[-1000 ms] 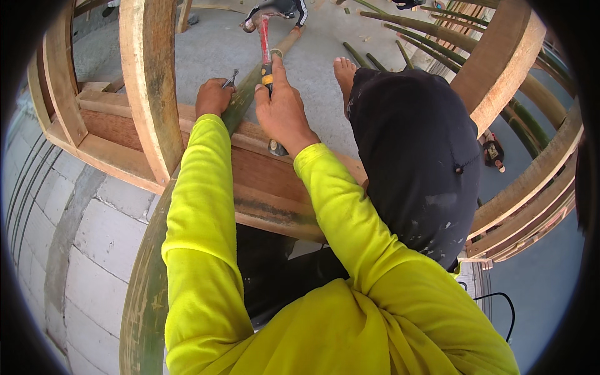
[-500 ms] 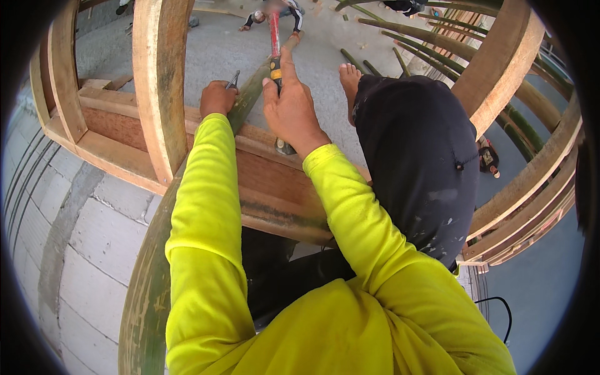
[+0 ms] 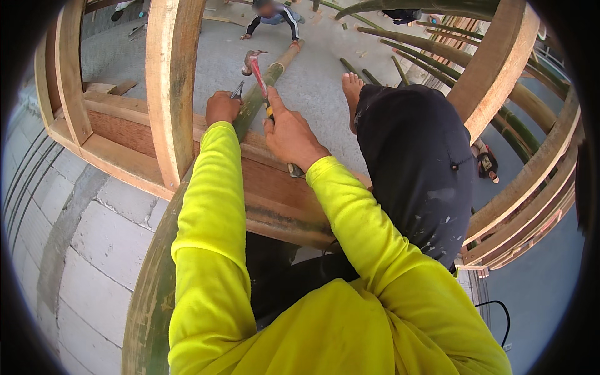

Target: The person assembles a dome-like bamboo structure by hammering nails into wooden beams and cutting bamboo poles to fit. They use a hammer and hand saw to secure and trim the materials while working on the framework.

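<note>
My right hand (image 3: 289, 134) grips a hammer (image 3: 257, 70) with a red and yellow handle, its metal head raised above a green bamboo pole (image 3: 255, 103). My left hand (image 3: 222, 107) rests on the wooden beam (image 3: 275, 187) beside the pole and pinches a thin metal nail (image 3: 237, 90) upright against it. Both arms wear bright yellow sleeves. My dark-trousered leg (image 3: 412, 162) and bare foot (image 3: 352, 94) rest to the right of the beam.
A wooden frame with upright posts (image 3: 170, 94) surrounds me. A grey block wall (image 3: 69, 237) drops away at the left. Far below on a concrete floor another person (image 3: 272, 15) crouches by a bamboo pole. More bamboo poles (image 3: 400, 40) lie at the upper right.
The hammer head has tilted left and come nearer the nail in my left hand. My view has shifted slightly; both hands stay at the beam.
</note>
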The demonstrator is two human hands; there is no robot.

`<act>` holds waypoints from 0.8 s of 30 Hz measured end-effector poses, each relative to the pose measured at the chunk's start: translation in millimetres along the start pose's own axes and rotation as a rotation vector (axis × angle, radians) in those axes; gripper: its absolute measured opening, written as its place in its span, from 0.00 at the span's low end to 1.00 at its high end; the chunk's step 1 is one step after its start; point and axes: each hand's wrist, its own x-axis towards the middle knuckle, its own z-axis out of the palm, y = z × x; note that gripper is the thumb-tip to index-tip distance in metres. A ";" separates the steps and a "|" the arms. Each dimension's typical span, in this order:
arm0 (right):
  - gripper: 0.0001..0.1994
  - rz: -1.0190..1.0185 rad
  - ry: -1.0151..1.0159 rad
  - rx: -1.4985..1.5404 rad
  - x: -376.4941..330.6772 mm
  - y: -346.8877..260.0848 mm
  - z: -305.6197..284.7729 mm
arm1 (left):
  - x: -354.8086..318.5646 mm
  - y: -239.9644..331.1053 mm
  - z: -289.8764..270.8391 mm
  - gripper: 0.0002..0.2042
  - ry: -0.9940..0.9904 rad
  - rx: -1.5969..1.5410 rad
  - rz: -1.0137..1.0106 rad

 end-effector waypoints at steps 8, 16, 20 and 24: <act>0.34 -0.074 0.174 0.103 7.0 -9.3 -1.3 | 7.2 7.2 -1.8 0.12 -0.030 -0.094 -0.065; 0.36 -0.166 0.377 0.253 12.4 -15.6 -2.0 | 10.5 3.0 4.9 0.10 0.058 -0.057 0.001; 0.36 0.035 -0.095 -0.070 0.6 -3.8 -4.6 | 6.4 -18.4 16.7 0.09 0.132 0.077 0.101; 0.36 -0.061 0.269 0.205 1.1 -21.0 -7.2 | 5.0 -6.7 12.6 0.09 0.044 -0.047 -0.055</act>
